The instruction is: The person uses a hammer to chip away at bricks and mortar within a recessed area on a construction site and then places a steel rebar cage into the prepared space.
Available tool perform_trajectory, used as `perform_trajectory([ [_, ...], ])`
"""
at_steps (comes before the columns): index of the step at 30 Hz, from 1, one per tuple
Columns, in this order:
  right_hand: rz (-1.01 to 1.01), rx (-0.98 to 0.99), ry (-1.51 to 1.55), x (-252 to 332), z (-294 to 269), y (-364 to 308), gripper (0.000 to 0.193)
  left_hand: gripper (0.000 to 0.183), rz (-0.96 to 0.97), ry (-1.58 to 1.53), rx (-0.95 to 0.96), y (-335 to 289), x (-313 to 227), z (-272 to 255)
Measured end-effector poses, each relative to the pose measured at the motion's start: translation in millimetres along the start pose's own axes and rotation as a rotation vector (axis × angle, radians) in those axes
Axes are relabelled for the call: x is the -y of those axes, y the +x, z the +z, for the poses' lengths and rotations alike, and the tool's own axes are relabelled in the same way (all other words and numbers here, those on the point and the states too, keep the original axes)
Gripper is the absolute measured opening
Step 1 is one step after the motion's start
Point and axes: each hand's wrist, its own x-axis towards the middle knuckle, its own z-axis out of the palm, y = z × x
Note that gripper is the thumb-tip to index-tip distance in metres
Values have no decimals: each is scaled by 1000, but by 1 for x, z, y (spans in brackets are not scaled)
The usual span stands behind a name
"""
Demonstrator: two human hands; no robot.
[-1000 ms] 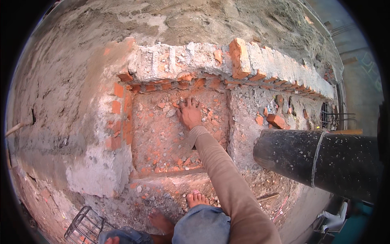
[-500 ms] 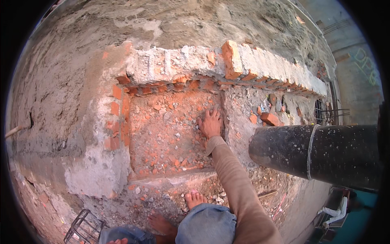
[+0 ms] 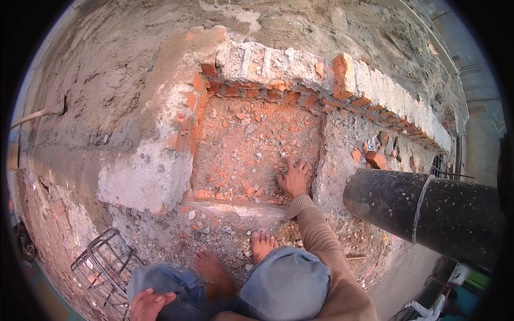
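Spread flat on loose brick rubble (image 3: 230, 152) is my right hand (image 3: 295, 179), its fingers apart and nothing held. It rests at the right side of a shallow rectangular recess, close to the recess's right edge. Orange brick chips and grey stone bits fill the recess. My left hand (image 3: 152, 304) lies beside my denim-covered left knee at the lower edge, its fingers loosely stretched out with nothing in them.
A low mortared brick wall (image 3: 278, 67) borders the recess on the far side. To the right lies a thick black pillar-like cylinder (image 3: 396, 203). A steel rebar cage (image 3: 104, 262) sits at lower left. A wooden handle (image 3: 35, 116) rises at far left. Brick pieces (image 3: 375, 159) lie beyond the cylinder.
My right hand has drawn nearer along the recess's right side, still on the rubble. My left hand shows more fully by the knee. The whole view has shifted.
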Motion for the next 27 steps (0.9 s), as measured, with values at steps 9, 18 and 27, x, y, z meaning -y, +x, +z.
perform_trajectory([
  [9, 65, 244, 112, -34, 11, 5, 86, 57, -84, 116, 18, -8, -10, 3],
  [18, -36, 397, 16, -16, 29, -44, 60, 57, -28, 184, 66, 7, -6, 5],
  [27, -180, 283, 362, -56, 17, -29, 35, 66, 37, 239, 17, -6, 11, 8],
])
